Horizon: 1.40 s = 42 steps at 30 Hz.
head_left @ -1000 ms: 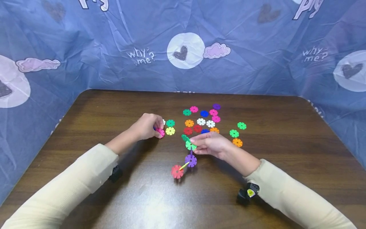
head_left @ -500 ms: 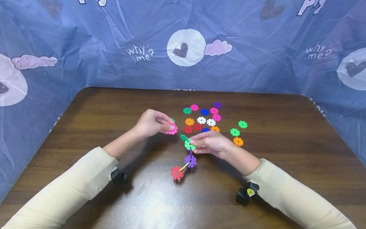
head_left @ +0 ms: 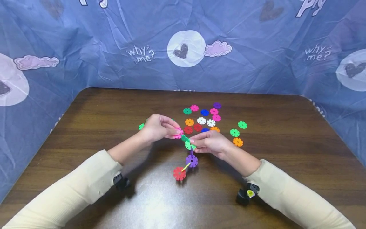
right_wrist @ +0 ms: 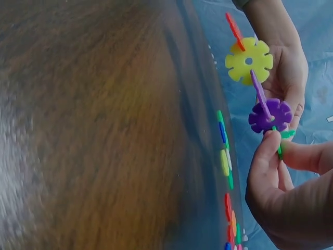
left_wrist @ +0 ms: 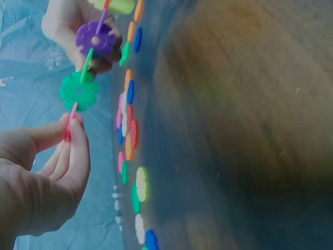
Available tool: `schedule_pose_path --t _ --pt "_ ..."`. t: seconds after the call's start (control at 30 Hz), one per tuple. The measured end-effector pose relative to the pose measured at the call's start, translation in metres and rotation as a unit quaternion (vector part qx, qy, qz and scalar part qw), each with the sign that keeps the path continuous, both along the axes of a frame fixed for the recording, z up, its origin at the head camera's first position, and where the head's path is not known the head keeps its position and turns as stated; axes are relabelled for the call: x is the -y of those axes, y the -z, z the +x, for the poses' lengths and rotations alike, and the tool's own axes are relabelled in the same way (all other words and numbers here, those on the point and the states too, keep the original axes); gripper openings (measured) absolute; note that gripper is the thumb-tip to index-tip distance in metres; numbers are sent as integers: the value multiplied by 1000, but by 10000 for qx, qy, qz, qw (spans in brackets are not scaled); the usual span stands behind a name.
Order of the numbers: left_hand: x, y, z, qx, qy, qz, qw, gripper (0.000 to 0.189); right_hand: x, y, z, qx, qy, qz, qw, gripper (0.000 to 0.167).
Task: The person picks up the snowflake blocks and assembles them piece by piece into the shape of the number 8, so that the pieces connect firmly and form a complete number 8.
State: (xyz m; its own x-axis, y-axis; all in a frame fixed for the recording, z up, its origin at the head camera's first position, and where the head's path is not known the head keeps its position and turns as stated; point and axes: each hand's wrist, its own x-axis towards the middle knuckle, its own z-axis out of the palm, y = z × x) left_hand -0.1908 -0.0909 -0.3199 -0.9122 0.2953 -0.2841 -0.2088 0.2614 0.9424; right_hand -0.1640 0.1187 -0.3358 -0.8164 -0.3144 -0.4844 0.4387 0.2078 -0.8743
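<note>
My left hand [head_left: 158, 128] pinches a pink notched snowflake disc [left_wrist: 72, 121] between thumb and fingers. Its edge meets the rim of a dark green disc [left_wrist: 79, 91] at the near end of a linked chain. My right hand [head_left: 212, 144] pinches the chain by a light green disc [head_left: 188, 145]. Below that the chain hangs with two purple discs, one facing the head camera [head_left: 192, 161], then a yellow disc [right_wrist: 248, 61] seen edge-on from the head, and a red disc [head_left: 179, 173] at the low end. In the right wrist view, fingers hide most of the light green disc.
Loose discs lie flat beyond the hands, among them an orange disc [head_left: 189, 122], a white disc [head_left: 201, 121] and a red disc [head_left: 188, 129]. Green discs [head_left: 234, 133] and an orange disc [head_left: 238, 142] lie right of the right hand. A printed blue cloth [head_left: 114, 57] hangs behind the brown table [head_left: 114, 101].
My left hand has picked the pink disc up from the left group and carried it right to the chain's dark green disc. My right hand has stayed nearly still, holding the chain.
</note>
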Motion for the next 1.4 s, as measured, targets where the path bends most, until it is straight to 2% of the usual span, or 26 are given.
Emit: schedule_pose_path --t 0.2,0.33,0.47,0.63,0.73,0.93,1.13,1.4 --pt "-9 5 6 224 -480 240 9983 25 5 0 5 -286 298 230 9989 32" --pt "-13 8 7 384 -661 317 9966 25 7 2 7 -262 441 205 9985 31" --pt "-15 7 4 537 -692 508 9949 28 6 3 7 -262 599 -12 9979 33" --pt "-16 1 0 367 -715 833 9933 33 1 -1 4 -498 885 -305 9944 36" --pt "-17 -3 -2 334 -726 927 9925 33 0 -4 3 -645 1063 -268 9919 36" --pt "-17 -4 -1 540 -819 1023 9899 34 0 -5 3 -716 1313 -154 9886 36" --pt "-16 -1 -1 502 -910 987 9897 33 2 -2 3 -675 1290 -345 9887 36" --pt "-10 0 -2 780 -849 1041 9879 34 1 -5 4 -479 1233 -340 9906 37"
